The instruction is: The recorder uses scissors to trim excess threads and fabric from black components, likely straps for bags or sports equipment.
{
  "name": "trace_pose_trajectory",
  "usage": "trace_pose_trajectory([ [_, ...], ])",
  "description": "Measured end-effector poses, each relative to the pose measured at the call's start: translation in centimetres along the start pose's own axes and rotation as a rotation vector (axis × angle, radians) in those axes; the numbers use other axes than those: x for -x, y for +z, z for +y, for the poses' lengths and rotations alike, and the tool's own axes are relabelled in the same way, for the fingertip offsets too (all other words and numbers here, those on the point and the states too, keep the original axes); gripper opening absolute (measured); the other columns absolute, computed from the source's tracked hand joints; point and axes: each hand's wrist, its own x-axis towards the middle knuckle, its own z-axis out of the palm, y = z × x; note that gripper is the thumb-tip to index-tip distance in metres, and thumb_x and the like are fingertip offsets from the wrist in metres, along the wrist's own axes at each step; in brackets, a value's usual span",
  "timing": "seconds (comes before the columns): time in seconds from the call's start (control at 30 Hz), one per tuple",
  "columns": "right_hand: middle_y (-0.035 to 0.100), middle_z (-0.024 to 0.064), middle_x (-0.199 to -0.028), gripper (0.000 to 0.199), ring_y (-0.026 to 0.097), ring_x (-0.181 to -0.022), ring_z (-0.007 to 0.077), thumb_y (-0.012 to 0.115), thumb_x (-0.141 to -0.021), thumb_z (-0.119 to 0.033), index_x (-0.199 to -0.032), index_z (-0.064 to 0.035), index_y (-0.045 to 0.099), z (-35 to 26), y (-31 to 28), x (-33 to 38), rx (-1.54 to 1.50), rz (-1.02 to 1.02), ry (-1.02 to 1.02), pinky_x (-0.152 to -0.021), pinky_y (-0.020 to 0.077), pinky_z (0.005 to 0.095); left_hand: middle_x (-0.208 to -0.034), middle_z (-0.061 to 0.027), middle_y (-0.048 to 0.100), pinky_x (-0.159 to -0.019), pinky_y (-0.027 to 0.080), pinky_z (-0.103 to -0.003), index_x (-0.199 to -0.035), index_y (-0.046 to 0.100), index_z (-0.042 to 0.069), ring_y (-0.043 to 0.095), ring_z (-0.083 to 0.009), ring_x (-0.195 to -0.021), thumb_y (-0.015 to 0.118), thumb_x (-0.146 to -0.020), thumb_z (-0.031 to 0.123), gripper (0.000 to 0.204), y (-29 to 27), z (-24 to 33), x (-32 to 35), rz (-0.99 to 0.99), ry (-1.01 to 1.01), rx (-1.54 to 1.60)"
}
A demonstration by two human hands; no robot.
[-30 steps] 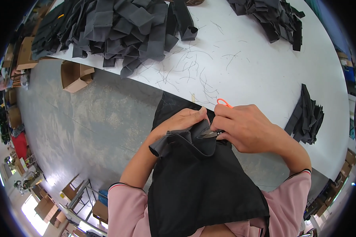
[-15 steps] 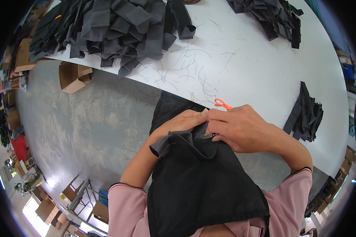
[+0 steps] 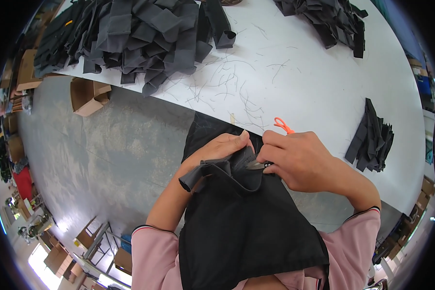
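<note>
Two hands [image 3: 256, 159] on black garment [image 3: 246, 227] (lengthwise toward table [image 3: 314, 87])

Both hands [image 3: 256, 157] on black garment [image 3: 246, 217], orange-handled snips [image 3: 283, 125] in right.

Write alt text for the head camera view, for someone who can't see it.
Two bare hands, left hand and right hand, grip a black garment at a white table; the right holds orange-handled snips. Dark fabric piles lie beyond.

1. A white table [image 3: 314, 82] carries everything.
2. 3 piles of dark fabric pieces lie on it: a large heap [image 3: 130, 36] at far left, one [image 3: 331, 19] at the far edge, a small stack [image 3: 372, 140] at right.
3. Loose thread scraps [image 3: 237, 84] litter the middle.
</note>
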Motion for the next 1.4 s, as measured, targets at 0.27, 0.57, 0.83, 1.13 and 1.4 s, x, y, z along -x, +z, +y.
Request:
trace_pose_trajectory([
  [0.27, 0.047, 0.0041, -0.083, 0.016, 0.05, -0.054, 0.0192, 0.06, -0.067, -0.002, -0.079, -0.0067, 0.052, -0.6, -0.4, -1.3, 0.187, -0.069, -0.3, -0.047, 0.0394, 0.0324, -0.07, 0.0057, 0.053, -0.059, 0.039, -0.019, -0.079, 0.06, 0.005, 0.045, -0.0009, -0.065, 0.042, -0.097, 0.042, 0.045, -0.1, -0.3, 0.0, -0.037, 0.0, -0.007],
  [0.57, 0.047, 0.0059, -0.08, 0.009, 0.051, -0.055, 0.0194, 0.057, -0.073, 0.0, -0.078, -0.0042, 0.052, -0.2, 0.2, -1.9, 0.136, -0.147, -0.327, -0.047, 0.0404, 0.0318, -0.07, 0.0064, 0.051, -0.058, 0.037, -0.02, -0.08, 0.06, 0.005, 0.041, -0.0009, -0.064, 0.04, -0.097, 0.041, 0.044, 0.1, 0.4, 0.1, -0.105, -0.004, -0.071],
  [0.83, 0.048, 0.0056, -0.082, 0.01, 0.055, -0.058, 0.0213, 0.061, -0.074, -0.003, -0.08, -0.0053, 0.053, -0.5, 0.4, -2.0, 0.096, -0.14, -0.285, -0.048, 0.0424, 0.0322, -0.072, 0.0053, 0.054, -0.06, 0.039, -0.02, -0.082, 0.062, 0.005, 0.044, -0.0018, -0.066, 0.04, -0.098, 0.04, 0.044, 0.0, 0.0, 0.0, -0.129, -0.002, -0.008],
  [1.13, 0.051, 0.0033, -0.09, 0.019, 0.056, -0.069, 0.0196, 0.069, -0.071, -0.005, -0.087, -0.0068, 0.057, 0.5, 1.3, -0.8, -0.23, -0.047, -0.027, -0.054, 0.0426, 0.0303, -0.075, 0.0024, 0.058, -0.063, 0.041, -0.02, -0.086, 0.063, 0.003, 0.05, -0.003, -0.069, 0.044, -0.096, 0.041, 0.044, -0.4, -0.9, 0.0, -0.152, 0.092, -0.063],
  [1.4, 0.049, 0.0033, -0.08, 0.034, 0.049, -0.063, 0.017, 0.069, -0.069, -0.002, -0.1, -0.011, 0.059, 0.5, 1.5, 1.2, -0.522, 0.279, 0.22, -0.057, 0.0408, 0.0273, -0.074, 0.0029, 0.056, -0.06, 0.04, -0.021, -0.088, 0.062, 0.003, 0.048, -0.0036, -0.068, 0.041, -0.098, 0.035, 0.039, -0.5, -0.2, 0.5, 0.023, -0.031, -0.036],
])
